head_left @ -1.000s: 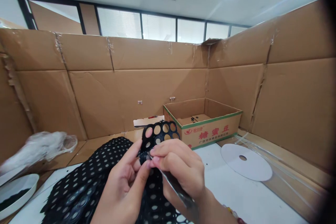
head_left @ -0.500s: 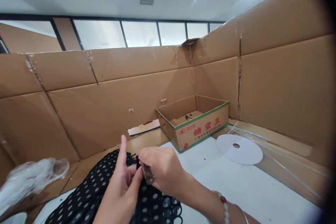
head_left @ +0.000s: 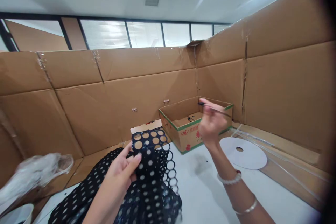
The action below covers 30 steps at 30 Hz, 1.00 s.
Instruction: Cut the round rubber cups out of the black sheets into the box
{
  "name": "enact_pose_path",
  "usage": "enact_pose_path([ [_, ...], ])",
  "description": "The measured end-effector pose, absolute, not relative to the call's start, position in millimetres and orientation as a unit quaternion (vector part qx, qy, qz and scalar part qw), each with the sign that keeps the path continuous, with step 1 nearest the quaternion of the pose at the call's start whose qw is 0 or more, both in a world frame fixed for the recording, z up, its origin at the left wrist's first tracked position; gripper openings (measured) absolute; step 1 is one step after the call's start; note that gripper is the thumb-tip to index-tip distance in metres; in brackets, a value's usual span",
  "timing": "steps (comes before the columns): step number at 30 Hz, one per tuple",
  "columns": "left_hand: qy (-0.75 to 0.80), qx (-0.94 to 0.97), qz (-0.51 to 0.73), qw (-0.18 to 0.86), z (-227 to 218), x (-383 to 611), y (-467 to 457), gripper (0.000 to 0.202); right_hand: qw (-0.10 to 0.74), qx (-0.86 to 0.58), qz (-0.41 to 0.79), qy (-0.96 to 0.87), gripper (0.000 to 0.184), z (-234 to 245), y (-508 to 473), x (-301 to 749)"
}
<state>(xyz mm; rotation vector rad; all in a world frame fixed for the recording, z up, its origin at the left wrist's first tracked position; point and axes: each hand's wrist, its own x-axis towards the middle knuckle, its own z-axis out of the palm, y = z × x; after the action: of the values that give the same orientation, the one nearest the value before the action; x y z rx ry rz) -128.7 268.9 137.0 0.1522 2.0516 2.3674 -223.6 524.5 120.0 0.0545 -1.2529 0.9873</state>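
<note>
My left hand [head_left: 123,168] pinches the edge of a black perforated sheet [head_left: 150,166] between thumb and fingers. Rows of round holes run through this sheet, larger along the top and right edge, and its folds hang down in front of me. Off to the right, my right hand [head_left: 213,120] is raised before the carton and closed around a thin flat metal tool [head_left: 219,111]. A small black piece [head_left: 201,104] shows at the fingertips; whether the tool or the fingers grip it I cannot tell.
An open cardboard carton [head_left: 190,126] with small black rings inside stands at the back. A white disc [head_left: 248,157] with a centre hole lies right. Clear plastic wrap [head_left: 39,175] and a white container [head_left: 19,215] are left. Tall cardboard walls [head_left: 147,77] enclose the white tabletop [head_left: 199,189].
My right hand has moved away from the black sheet, up and right to the carton, with the metal tool. The sheet's upper edge now stands up in my left hand, showing its holes.
</note>
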Motion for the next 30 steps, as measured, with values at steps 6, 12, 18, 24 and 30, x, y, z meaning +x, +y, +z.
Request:
enact_pose_path([
  [6,0.592,0.0,0.805,-0.042,140,-133,268,0.055,0.595,0.079,0.48,-0.64,0.022,119,486,-214],
  [12,0.581,0.015,0.812,-0.049,150,-117,271,0.061,0.496,0.403,0.56,-0.527,0.014,138,431,-133],
  [18,0.559,0.009,0.828,-0.037,152,-96,278,0.046,0.526,0.475,0.495,-0.503,0.011,131,422,-126],
  [24,0.484,-0.029,0.873,0.053,150,-87,299,0.035,0.588,0.449,0.461,-0.49,0.01,121,429,-122],
  [30,0.52,0.034,0.853,0.046,147,-84,299,0.032,0.602,0.44,0.44,-0.501,0.006,117,428,-122],
])
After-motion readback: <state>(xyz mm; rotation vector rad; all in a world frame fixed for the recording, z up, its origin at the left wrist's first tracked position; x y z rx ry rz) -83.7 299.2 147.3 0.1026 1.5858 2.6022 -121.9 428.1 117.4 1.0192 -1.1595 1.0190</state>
